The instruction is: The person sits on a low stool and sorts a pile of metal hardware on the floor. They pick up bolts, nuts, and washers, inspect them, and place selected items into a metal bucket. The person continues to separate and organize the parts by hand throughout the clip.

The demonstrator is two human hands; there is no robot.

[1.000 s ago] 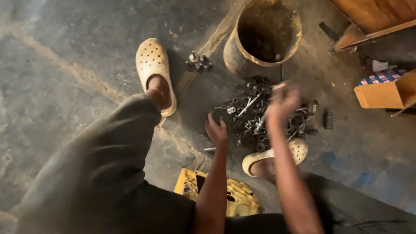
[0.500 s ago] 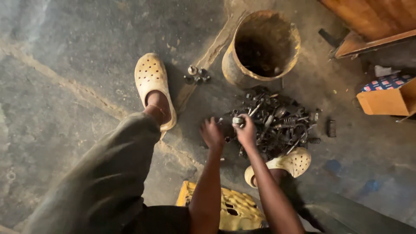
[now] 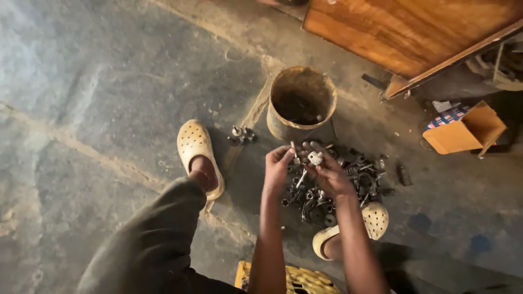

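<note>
Hands up off the pile now. Half a second ago both were down among the scrap; now they sit raised above it, close together, in front of the bucket.

Right hand [image 3: 329, 173] lies palm up, fingers half curled, cradling a small pale metal block [image 3: 315, 158] near the fingertips. Left hand [image 3: 278, 166] is closed in a pinch on a thin bolt [image 3: 295, 149], which stands roughly upright between thumb and fingers, just beside the block. Whether bolt and block touch I cannot tell.

Pile of bolts and nuts [image 3: 338, 179] lies on the concrete floor [image 3: 109, 98] directly under my hands, dark and tangled, spreading to the right. One loose dark piece [image 3: 404, 175] sits apart at its right edge.

Rusty bucket [image 3: 300, 103] stands upright just beyond the pile, open mouth up, a few pieces visible at the bottom. A small cluster of fittings [image 3: 241, 135] stands on the floor to the left of the bucket, near my left shoe [image 3: 199, 155]. Right shoe [image 3: 354, 228] is touching the near edge of the pile.

Judgement: with two pieces lifted clear and held side by side, this looks like checking one against the other rather than rummaging.

Yellow crate [image 3: 294, 279] under me. Small open cardboard box [image 3: 463, 130] well off to the right, below a wooden board [image 3: 403, 30].
</note>
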